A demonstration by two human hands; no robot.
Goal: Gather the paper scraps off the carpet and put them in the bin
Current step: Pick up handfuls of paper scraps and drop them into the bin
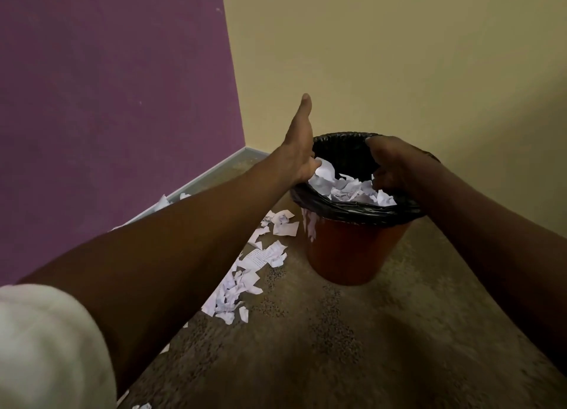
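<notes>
We view the corner from above, both bare arms extended over the bin (352, 252), a red bucket lined with a black bag (352, 207) folded over its rim; the left hand (299, 144) is spread flat, thumb raised, its fingertips dipping past the near-left rim onto the crumpled paper inside (346, 186); the right hand (394, 163) is curled over the far-right rim, and we cannot tell whether it pinches any paper or merely steadies the liner. We judge the step in hand to be the release and tamping of a load; to do it well we press the heap down at the centre, keep the palms inside the rim, and withdraw slowly so nothing clings and spills. Many paper scraps (242, 279) remain on the carpet (352, 347), trailing from just beside the bin's left flank toward us along the skirting board (199, 180), with a few pieces (141, 406) at the lower edge of the view; the purple wall (116, 101) closes the left side and the cream wall (399, 55) the rear, so open carpet for kneeling and sweeping lies to the front and right of the bin.
</notes>
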